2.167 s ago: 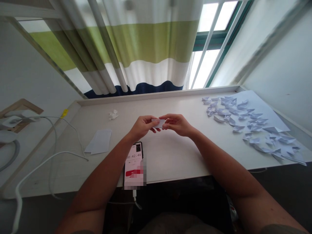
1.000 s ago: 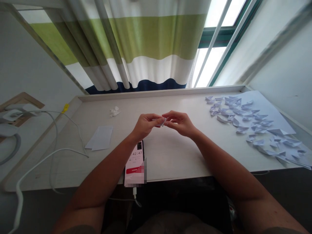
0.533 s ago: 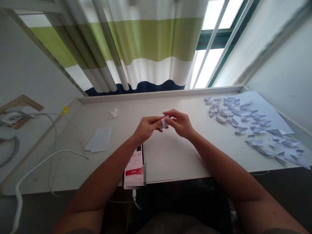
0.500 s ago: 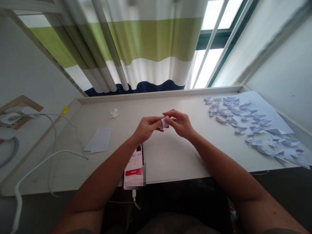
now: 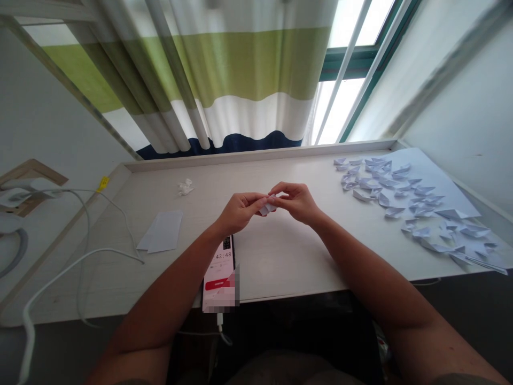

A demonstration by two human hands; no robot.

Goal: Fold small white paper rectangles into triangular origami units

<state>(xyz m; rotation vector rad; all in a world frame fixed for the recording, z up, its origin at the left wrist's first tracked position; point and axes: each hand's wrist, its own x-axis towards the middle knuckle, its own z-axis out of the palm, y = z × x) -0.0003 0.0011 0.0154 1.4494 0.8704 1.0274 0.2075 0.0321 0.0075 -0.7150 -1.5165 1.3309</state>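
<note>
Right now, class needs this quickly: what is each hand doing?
Left hand: closed, pinching the small folded white paper piece.
Right hand: closed, pinching the same piece.

White desk [image 5: 280, 267] — paper boats [image 5: 394, 213], sheets [image 5: 165, 232], phone [image 5: 218, 272]

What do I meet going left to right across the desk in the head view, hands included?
Yellow tag → flat paper sheets → crumpled white wad → left hand → small folded paper between the fingers → right hand → folded paper boats.
</note>
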